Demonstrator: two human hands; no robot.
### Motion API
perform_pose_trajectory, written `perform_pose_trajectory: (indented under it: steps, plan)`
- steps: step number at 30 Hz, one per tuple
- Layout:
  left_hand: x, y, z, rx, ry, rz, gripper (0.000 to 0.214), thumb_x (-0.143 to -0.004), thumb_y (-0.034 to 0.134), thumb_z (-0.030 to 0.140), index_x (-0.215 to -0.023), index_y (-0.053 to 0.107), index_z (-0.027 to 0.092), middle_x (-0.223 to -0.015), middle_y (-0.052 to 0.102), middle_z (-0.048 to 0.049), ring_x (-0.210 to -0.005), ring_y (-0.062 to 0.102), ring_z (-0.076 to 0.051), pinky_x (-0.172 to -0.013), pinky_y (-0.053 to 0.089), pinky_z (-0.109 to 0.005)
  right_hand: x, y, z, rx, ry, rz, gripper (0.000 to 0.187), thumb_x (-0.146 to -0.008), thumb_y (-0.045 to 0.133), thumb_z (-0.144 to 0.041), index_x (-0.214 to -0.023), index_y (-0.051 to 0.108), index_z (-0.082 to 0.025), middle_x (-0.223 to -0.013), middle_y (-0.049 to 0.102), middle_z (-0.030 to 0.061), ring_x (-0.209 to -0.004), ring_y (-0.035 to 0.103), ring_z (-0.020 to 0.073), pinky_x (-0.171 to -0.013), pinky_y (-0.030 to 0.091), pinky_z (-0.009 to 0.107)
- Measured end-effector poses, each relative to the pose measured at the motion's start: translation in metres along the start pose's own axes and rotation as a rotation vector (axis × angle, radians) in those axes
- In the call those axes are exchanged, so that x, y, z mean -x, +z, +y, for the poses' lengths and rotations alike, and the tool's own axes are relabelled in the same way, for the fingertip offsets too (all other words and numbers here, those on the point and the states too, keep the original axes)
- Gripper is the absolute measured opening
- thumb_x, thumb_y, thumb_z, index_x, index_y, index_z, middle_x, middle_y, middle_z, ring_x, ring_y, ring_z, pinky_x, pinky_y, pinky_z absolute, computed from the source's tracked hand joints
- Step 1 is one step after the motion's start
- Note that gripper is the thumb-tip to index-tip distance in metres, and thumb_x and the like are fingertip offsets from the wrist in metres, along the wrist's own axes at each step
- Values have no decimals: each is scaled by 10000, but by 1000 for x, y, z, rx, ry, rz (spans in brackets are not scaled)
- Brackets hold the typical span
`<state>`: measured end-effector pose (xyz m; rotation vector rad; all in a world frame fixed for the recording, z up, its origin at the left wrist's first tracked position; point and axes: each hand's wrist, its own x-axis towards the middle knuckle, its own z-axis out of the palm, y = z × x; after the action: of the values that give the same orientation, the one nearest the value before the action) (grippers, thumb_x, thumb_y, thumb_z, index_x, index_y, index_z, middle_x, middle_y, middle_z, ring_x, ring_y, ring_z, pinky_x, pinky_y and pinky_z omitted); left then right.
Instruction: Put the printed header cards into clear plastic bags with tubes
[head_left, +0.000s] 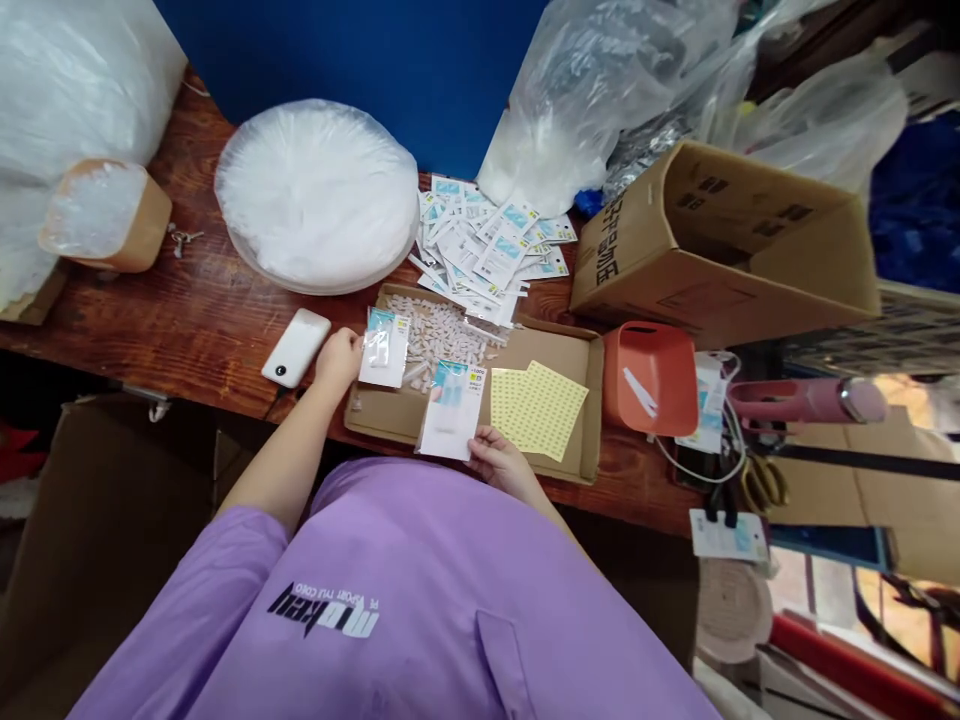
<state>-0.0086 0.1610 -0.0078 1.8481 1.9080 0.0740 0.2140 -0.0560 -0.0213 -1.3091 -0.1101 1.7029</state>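
Note:
My right hand (501, 458) pinches the lower right corner of a flat white packet (471, 412) with a blue printed top and a clear front. At the left end of a shallow cardboard tray (390, 425), my left hand (339, 358) is closed at the left edge of a similar packet (393, 372); its fingertips are partly hidden. Many small white plastic pieces (442, 330) lie heaped in the tray behind the packets. Two yellow sticker sheets (551, 410) overlap in the tray's right half, close to my right hand.
A pile of packets (499, 255) lies behind the tray. Left of it are a large bag of white items (319, 195) and a white power bank (296, 345). An orange bin (667, 375) and an open cardboard box (630, 250) stand right. Scissors (761, 485) hang near the table's right end.

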Motion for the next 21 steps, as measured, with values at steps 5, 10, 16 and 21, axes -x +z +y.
perform_pose_trajectory:
  steps: [5,10,16,21]
  plan:
    - [31,4,24,-65,-178,162,378,-950,259,347,-1098,521,118,-1101,607,-171,-1071,568,-265,-911,421,-364,-1,-51,-47,75,67,-87,378,-503,872,-332,-765,635,-198,-752,649,-26,-697,601,112,-671,504,249]
    - [33,16,51,-156,-200,170,632,-771,516,649,-1113,532,117,-1189,520,-216,-1128,509,-355,-951,390,-430,-4,-57,-66,77,75,-127,388,-489,874,-347,-740,614,-204,-716,623,-42,-671,584,108,-664,490,254]
    - [13,32,68,-233,-124,107,785,-603,729,582,-1152,512,66,-1199,491,-225,-1135,468,-374,-976,349,-443,-14,-38,-58,65,39,-93,422,-475,872,-389,-752,601,-221,-681,611,-48,-605,536,93,-595,436,235]
    - [4,32,62,-197,-97,68,783,-651,698,576,-1208,465,78,-1240,471,-204,-1152,460,-328,-988,339,-401,-32,-11,-44,76,38,-47,417,-466,869,-382,-736,600,-213,-682,609,-39,-602,528,99,-593,432,248]
